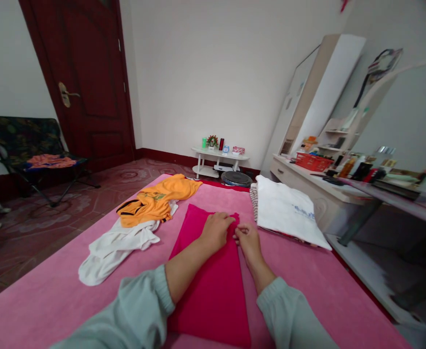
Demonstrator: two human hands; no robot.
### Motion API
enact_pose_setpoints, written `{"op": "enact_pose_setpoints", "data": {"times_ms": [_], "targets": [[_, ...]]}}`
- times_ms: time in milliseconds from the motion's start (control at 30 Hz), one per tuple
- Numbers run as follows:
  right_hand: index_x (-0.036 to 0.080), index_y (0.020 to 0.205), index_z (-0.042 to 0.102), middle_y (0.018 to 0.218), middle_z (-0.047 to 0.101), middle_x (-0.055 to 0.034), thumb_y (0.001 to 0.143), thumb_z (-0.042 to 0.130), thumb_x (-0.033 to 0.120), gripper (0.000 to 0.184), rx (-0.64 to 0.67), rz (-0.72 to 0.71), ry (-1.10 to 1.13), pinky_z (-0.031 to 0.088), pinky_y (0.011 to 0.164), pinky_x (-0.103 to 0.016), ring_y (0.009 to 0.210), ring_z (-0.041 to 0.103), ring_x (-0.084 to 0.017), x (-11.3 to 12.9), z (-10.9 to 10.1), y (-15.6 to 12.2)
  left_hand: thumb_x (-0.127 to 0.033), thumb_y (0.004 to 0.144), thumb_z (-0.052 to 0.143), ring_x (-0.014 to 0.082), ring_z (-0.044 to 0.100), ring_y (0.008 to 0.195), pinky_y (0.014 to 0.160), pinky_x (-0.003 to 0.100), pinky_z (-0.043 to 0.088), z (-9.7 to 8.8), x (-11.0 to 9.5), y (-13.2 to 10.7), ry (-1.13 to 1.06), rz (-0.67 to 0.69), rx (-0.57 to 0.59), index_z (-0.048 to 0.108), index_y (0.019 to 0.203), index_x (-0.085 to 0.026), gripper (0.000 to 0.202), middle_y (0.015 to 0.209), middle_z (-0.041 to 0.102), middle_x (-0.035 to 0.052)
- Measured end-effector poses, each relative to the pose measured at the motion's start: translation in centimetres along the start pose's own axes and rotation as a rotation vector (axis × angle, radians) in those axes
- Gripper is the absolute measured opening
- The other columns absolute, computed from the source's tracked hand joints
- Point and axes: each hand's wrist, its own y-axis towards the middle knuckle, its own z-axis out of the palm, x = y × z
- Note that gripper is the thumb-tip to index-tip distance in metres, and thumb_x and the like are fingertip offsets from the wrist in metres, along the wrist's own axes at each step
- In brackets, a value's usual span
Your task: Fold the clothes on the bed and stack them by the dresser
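Observation:
A bright pink garment (pixel 213 295), folded into a long panel, lies flat on the pink bed cover (pixel 292 291) in front of me. My left hand (pixel 217 231) rests on its far part, fingers bent towards the far right corner. At that corner my right hand (pixel 247 239) pinches the garment's edge between thumb and fingers. The cloth is slightly bunched between the two hands. What lies under my left fingers is partly hidden.
Left on the bed lie a crumpled orange shirt (pixel 162 198) and a white garment (pixel 116 249). A stack of folded clothes with a white one (pixel 287 211) on top sits at right. Beyond stand a low white table (pixel 218 156), a dresser (pixel 314 182) and a folding chair (pixel 23 140).

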Motion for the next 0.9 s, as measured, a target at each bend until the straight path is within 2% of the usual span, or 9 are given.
{"op": "enact_pose_setpoints", "data": {"times_ms": [100, 233, 400, 600, 700, 800, 900], "targets": [[0.019, 0.081, 0.052, 0.066, 0.060, 0.0018, 0.058, 0.065, 0.032, 0.029, 0.042, -0.001, 0.084, 0.044, 0.042, -0.022, 0.055, 0.061, -0.014, -0.6, -0.5, -0.3, -0.008, 0.079, 0.048, 0.0263, 0.058, 0.103, 0.088, 0.038, 0.043, 1.3, 1.0, 0.9, 0.013, 0.005, 0.035, 0.068, 0.108, -0.022, 0.038, 0.106, 0.068, 0.0111], [0.019, 0.086, 0.053, 0.072, 0.062, 0.0000, 0.056, 0.065, 0.027, 0.033, 0.040, -0.015, 0.056, 0.043, 0.044, -0.022, 0.057, 0.059, -0.014, -0.3, -0.3, -0.5, -0.012, 0.085, 0.047, 0.0249, 0.061, 0.098, 0.086, 0.036, 0.043, 1.7, 2.0, 1.1, 0.068, -0.001, 0.041, 0.068, 0.110, -0.022, 0.034, 0.101, 0.070, 0.0102], [0.019, 0.093, 0.055, 0.077, 0.063, -0.0008, 0.061, 0.069, 0.031, 0.037, -0.012, -0.141, -0.073, 0.050, 0.063, -0.028, 0.064, 0.060, -0.015, -0.4, 0.6, -0.8, -0.025, 0.091, 0.046, 0.0209, 0.062, 0.092, 0.081, 0.030, 0.043, 1.0, 2.0, 0.9, 0.066, -0.042, -0.009, 0.067, 0.109, -0.021, 0.028, 0.100, 0.069, 0.0096], [0.020, 0.074, 0.061, 0.068, 0.065, -0.0008, 0.069, 0.065, 0.037, 0.018, 0.049, -0.187, -0.246, 0.047, 0.062, -0.028, 0.063, 0.059, -0.017, -0.5, 0.6, -1.6, -0.033, 0.093, 0.045, 0.0200, 0.062, 0.084, 0.075, 0.029, 0.040, -0.3, 2.0, 0.5, 0.041, -0.092, -0.069, 0.070, 0.089, -0.017, 0.030, 0.091, 0.070, 0.0094], [0.019, 0.084, 0.068, 0.071, 0.067, -0.0016, 0.071, 0.063, 0.037, 0.023, 0.078, -0.194, -0.209, 0.046, 0.059, -0.028, 0.061, 0.058, -0.016, -0.2, 0.6, -1.8, -0.035, 0.090, 0.047, 0.0178, 0.060, 0.074, 0.067, 0.027, 0.038, -0.7, 2.6, 0.6, -0.057, -0.205, -0.111, 0.068, 0.080, -0.017, 0.030, 0.080, 0.068, 0.0069], [0.020, 0.100, 0.071, 0.084, 0.070, -0.0031, 0.074, 0.061, 0.036, 0.032, 0.117, -0.222, -0.227, 0.047, 0.063, -0.029, 0.066, 0.058, -0.016, 0.2, 0.6, -2.0, -0.038, 0.086, 0.050, 0.0137, 0.052, 0.059, 0.057, 0.025, 0.032, -0.6, 3.5, 1.0, -0.288, -0.306, -0.098, 0.061, 0.066, -0.016, 0.032, 0.059, 0.058, 0.0001], [0.022, 0.097, 0.071, 0.091, 0.070, -0.0030, 0.076, 0.059, 0.034, 0.028, 0.154, -0.298, -0.218, 0.048, 0.073, -0.030, 0.077, 0.060, -0.018, 0.6, 0.7, -2.1, -0.041, 0.083, 0.051, 0.0117, 0.048, 0.056, 0.055, 0.023, 0.034, -0.1, 4.0, 1.4, -0.568, -0.332, -0.099, 0.055, 0.060, -0.016, 0.035, 0.054, 0.050, -0.0031]]}}
